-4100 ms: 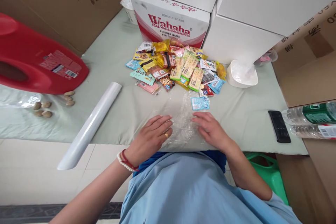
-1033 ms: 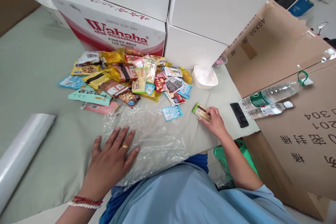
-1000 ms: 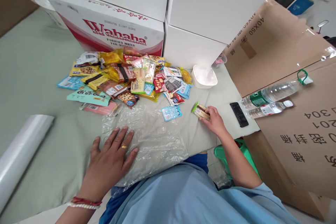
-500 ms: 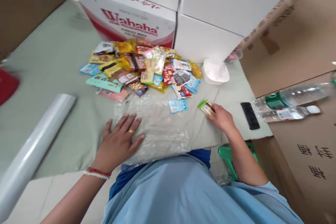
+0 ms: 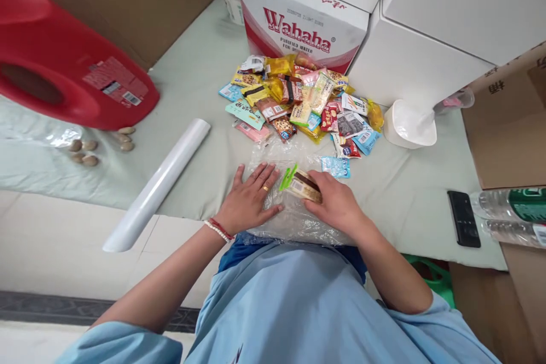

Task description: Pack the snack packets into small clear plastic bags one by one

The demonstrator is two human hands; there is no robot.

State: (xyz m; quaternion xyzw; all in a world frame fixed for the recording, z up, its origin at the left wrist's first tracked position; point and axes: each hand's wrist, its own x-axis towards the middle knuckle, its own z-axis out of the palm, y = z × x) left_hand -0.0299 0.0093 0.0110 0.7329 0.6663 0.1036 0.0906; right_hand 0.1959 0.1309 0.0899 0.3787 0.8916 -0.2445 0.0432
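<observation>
My right hand grips a small wrapped snack with green ends and a brown stripe, over a sheet of clear plastic film. Flat on the film's left part rests my left hand, fingers spread, with a ring and bracelets. A light-blue packet lies on the film's far right side, just beyond my right hand. Behind both hands is a heap of packaged snacks in yellow, brown, red, green and blue wrappers.
A white box with red print backs the heap. To its right stands a white tub. Leftward are a film roll, a red jug and several brown nuts. A phone and plastic bottles lie at right.
My right hand has carried the wrapped snack leftward from the bare cloth to above the film. My left hand stays flat. The camera view has turned left, bringing the red jug in.
</observation>
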